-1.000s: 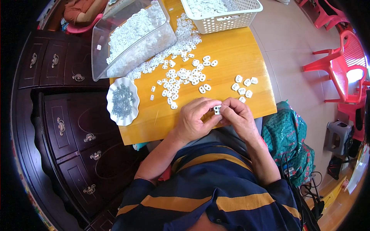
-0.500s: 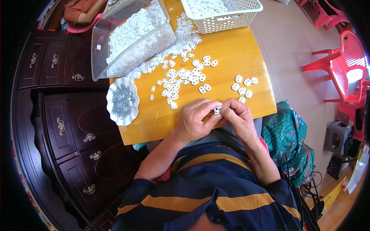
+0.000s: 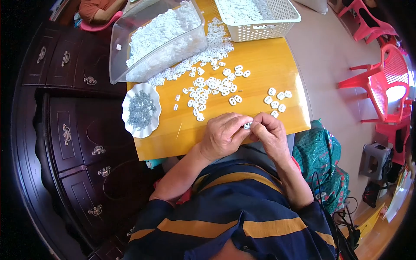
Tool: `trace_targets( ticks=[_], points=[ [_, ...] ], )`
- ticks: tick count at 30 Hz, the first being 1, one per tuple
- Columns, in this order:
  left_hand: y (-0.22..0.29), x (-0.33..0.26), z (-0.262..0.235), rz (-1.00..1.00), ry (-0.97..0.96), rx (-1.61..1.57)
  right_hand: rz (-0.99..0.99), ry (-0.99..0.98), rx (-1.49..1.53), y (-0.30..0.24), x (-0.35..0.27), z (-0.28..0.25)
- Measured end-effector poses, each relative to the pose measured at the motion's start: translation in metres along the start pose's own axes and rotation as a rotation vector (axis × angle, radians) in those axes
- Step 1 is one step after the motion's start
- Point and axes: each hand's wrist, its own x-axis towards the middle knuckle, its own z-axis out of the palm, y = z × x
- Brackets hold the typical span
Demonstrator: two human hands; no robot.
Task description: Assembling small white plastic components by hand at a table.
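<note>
Close to the table's near edge, my left hand (image 3: 223,135) and my right hand (image 3: 271,133) meet with their fingertips round a small white plastic piece (image 3: 248,125) with dark openings. Both hands are closed on it, and fingers cover most of it. Beyond my left hand lies a loose spread of white oval pieces (image 3: 202,96) with dark holes. A pair of like pieces (image 3: 235,100) lies straight ahead of the hands. Several finished-looking white pieces (image 3: 274,104) are grouped beyond my right hand.
On the yellow table (image 3: 173,147), a white scalloped dish (image 3: 157,116) holds small grey metal parts. A clear plastic bin (image 3: 167,68) and a cream basket (image 3: 264,33) of white pieces stand at the back. Dark drawers (image 3: 73,125) are left; a green bag (image 3: 318,151) and red chair (image 3: 381,82) right.
The whole scene has shifted slightly in the picture as the head moved. My hands stay together on the white piece, which shows at a slightly different angle.
</note>
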Motion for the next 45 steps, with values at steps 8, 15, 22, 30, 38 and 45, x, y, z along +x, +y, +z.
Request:
trace_targets(
  ticks=[8, 15, 22, 30, 38, 45],
  points=[
    [0.012, -0.009, -0.019, 0.03, 0.052, -0.013, -0.062, -0.041, -0.054, -0.017, -0.01, 0.018],
    [0.03, -0.014, -0.034, -0.01, 0.12, -0.055, -0.078, -0.078, -0.061, -0.025, -0.012, 0.025],
    [0.084, -0.012, -0.063, 0.27, 0.09, -0.129, -0.069, 0.041, -0.819, -0.042, -0.009, 0.008],
    [0.155, 0.031, -0.122, 0.59, -0.475, -0.731, -0.078, 0.152, -0.988, -0.038, -0.005, -0.01],
    [0.13, 0.033, -0.117, 0.563, -0.207, -0.843, -0.091, 0.145, -0.991, -0.026, 0.003, -0.02],
    [0.017, 0.009, -0.059, -0.02, 0.078, 0.093, -0.044, 0.174, -1.0, -0.033, 0.006, -0.028]
  ],
)
